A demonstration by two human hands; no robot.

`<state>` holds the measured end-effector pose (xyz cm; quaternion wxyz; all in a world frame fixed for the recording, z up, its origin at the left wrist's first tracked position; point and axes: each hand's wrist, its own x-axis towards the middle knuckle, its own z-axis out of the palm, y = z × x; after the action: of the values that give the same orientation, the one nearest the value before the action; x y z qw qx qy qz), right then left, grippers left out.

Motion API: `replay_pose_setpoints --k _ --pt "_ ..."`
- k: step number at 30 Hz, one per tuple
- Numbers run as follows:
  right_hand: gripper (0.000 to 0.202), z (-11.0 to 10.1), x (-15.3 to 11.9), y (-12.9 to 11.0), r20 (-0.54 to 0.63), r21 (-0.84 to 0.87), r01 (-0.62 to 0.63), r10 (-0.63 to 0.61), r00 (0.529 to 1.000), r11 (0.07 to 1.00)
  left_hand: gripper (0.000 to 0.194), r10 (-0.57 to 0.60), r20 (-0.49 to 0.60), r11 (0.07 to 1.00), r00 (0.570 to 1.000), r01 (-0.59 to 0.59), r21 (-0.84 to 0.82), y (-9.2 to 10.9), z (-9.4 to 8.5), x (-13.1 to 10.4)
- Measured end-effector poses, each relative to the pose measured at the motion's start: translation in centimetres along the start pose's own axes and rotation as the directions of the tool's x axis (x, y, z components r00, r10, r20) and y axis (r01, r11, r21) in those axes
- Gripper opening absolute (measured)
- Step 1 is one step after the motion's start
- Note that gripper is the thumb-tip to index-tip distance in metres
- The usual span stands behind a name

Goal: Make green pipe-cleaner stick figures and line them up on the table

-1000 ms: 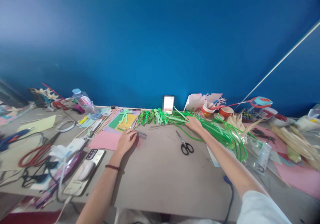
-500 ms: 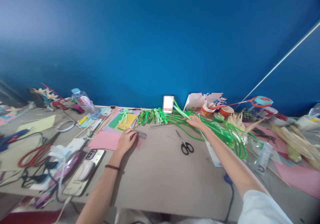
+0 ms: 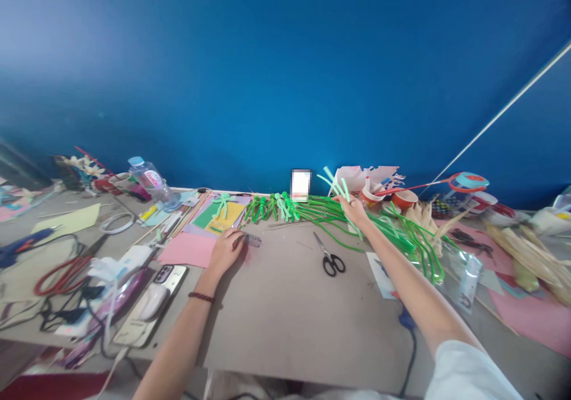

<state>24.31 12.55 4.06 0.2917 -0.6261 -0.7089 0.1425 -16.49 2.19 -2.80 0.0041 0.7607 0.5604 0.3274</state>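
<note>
My left hand [image 3: 226, 250] rests on the grey table with curled fingers at the end of a clear ruler [image 3: 253, 239]. Several pale green stems [image 3: 334, 183] rise from the closed fingers of my right hand [image 3: 354, 210], which is over the near side of the darker green stems [image 3: 323, 208]. A row of green twisted figures [image 3: 267, 207] lies along the back, and a light green one [image 3: 222, 205] lies on coloured paper. Black-handled scissors [image 3: 330, 258] lie between my hands, closer to the right one.
On the left are a phone [image 3: 151, 308], a bottle [image 3: 149, 177], red-handled scissors [image 3: 62, 278] and cables. Paper cups [image 3: 404, 199], dried husks [image 3: 530, 257] and pink paper [image 3: 533, 317] lie on the right. A blue panel [image 3: 285, 79] stands behind the table.
My right hand has lifted the pale green stems off the pile; they now stand up and fan out from the fingers. My left hand has hardly moved.
</note>
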Motion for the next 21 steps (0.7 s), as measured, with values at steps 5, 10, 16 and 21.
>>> replay_pose_setpoints --k 5,10,16,21 --pt "0.046 -1.4 0.0 -1.8 -0.363 0.085 0.110 -0.072 0.929 0.990 0.025 0.006 -0.093 0.999 0.996 -0.010 -0.039 2.4 -0.1 0.6" --pt "0.043 -3.1 -0.5 -4.6 -0.479 -0.114 0.080 -0.125 0.869 0.990 0.030 0.055 0.049 0.970 0.997 -0.042 -0.238 8.0 -0.3 1.6" --pt "0.043 -1.6 -3.2 -6.8 -0.171 -0.367 0.354 -0.436 0.884 0.860 0.063 0.003 0.277 0.684 0.961 0.200 -0.702 14.1 3.1 3.7" --pt "0.048 0.7 -5.6 -7.7 -0.041 -0.368 0.476 -0.525 0.850 0.799 0.074 0.028 0.389 0.385 0.921 0.349 -0.854 15.9 8.2 5.7"
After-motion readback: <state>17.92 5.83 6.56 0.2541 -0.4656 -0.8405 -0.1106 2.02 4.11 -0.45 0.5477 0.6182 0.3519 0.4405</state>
